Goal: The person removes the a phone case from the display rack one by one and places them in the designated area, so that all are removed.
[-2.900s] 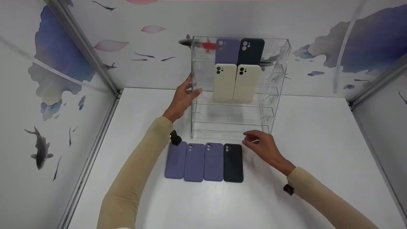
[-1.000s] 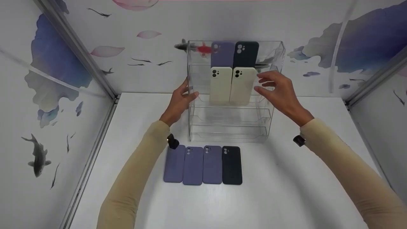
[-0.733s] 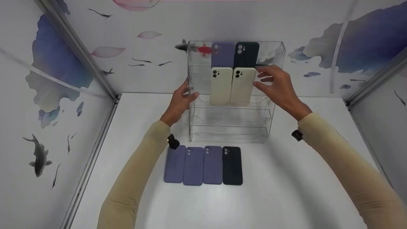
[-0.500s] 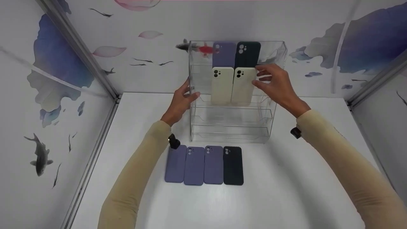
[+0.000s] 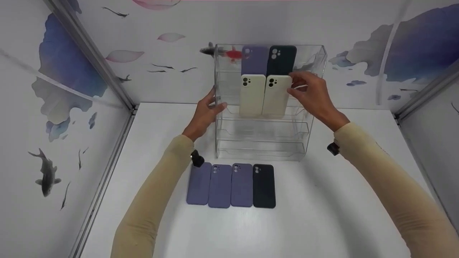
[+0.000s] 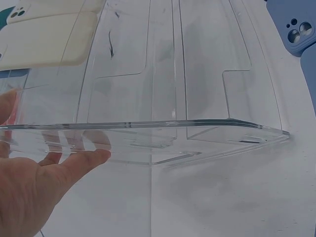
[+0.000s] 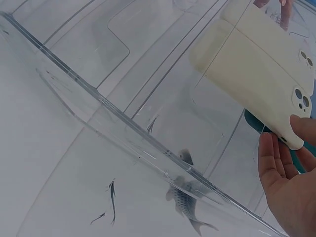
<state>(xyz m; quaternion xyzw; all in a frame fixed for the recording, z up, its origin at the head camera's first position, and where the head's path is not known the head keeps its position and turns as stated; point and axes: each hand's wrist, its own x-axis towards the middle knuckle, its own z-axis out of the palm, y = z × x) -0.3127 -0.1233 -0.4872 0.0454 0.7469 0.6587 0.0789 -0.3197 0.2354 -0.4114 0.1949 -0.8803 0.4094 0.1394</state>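
Note:
A clear acrylic tiered rack (image 5: 261, 129) stands at the back of the table. My left hand (image 5: 202, 117) grips its left side panel, the thumb over the panel's front edge. My right hand (image 5: 312, 95) pinches the upper right corner of the right cream phone case (image 5: 275, 100), thumb in front and fingers behind, as the right wrist view shows. This case leans in a middle tier, close beside the left cream phone case (image 5: 251, 98). Behind them, on a higher tier, stand a purple phone case (image 5: 254, 61) and a dark green phone case (image 5: 282, 64), their lower parts hidden.
In front of the rack lies a side-by-side row on the white table (image 5: 236, 233): several purple phone cases (image 5: 219, 186) and a dark phone case (image 5: 264, 187) at the right end. A patterned wall (image 5: 172, 82) rises behind the rack, with side walls left and right.
My right hand has risen from beside the dark case on the table to the right cream case, and its thumb and fingers have closed on that corner. The left hand keeps its place.

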